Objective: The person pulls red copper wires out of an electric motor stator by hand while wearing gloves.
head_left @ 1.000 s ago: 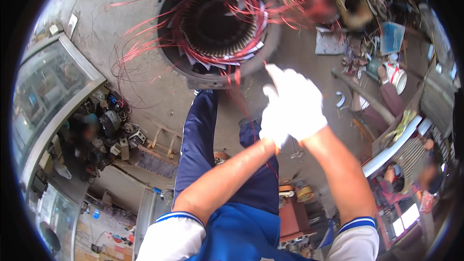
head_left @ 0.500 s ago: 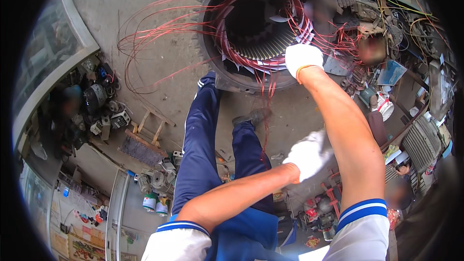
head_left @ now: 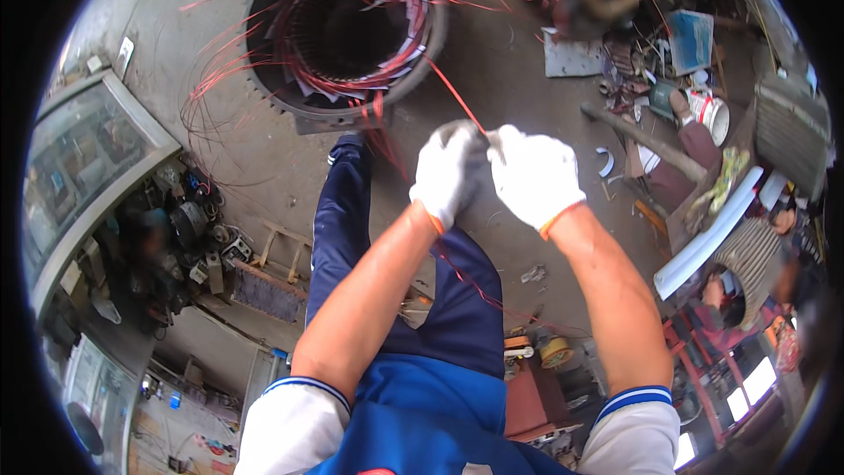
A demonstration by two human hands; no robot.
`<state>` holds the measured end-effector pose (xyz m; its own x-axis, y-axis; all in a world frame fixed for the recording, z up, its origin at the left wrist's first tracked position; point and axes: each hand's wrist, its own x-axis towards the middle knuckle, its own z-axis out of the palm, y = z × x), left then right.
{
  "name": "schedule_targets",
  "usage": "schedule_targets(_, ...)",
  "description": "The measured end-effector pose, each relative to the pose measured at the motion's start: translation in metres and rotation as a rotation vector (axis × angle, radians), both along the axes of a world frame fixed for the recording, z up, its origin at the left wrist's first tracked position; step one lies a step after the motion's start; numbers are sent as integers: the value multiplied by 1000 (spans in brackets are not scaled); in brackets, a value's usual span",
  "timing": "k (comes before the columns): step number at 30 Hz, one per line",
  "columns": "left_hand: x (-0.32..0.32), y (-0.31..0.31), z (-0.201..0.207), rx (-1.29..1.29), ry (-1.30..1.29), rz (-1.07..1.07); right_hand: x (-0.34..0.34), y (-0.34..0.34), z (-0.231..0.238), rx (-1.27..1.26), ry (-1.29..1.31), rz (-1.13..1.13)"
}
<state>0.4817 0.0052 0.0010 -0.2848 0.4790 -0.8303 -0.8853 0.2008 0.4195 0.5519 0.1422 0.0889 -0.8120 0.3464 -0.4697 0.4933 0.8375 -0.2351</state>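
Note:
Both my hands wear white gloves and are close together in front of my body. A bundle of thin red wires (head_left: 456,94) runs taut from a large round motor stator (head_left: 432,51) to them. My right hand (head_left: 536,176) is closed with its fingertips pinched on the end of this bundle. My left hand (head_left: 444,171) is curled beside it at the same spot, its fingers partly hidden and blurred. Red coils and white insulation strips (head_left: 330,93) line the stator's inside. More loose wires (head_left: 204,84) fan out on its left, and others (head_left: 374,114) hang over its near rim.
My legs stand just below the stator. A glass-topped cabinet (head_left: 105,154) and a pile of motor parts lie at left. On the right are a white bucket (head_left: 709,116), a blue panel (head_left: 691,40), scrap and a pale curved strip (head_left: 710,233). A wooden frame (head_left: 283,251) lies low left.
My right hand has come away from the stator's rim, and my left hand has moved up to meet it at the wires. The view has shifted, putting the stator farther up and left.

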Motion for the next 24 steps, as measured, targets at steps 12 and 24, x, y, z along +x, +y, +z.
schedule_targets(12,29,75,-65,-9,-119,217,362,-48,110,-28,180,-325)
schedule_targets(24,9,71,-154,-300,73,-370,380,-131,124,-177,-242,-539)
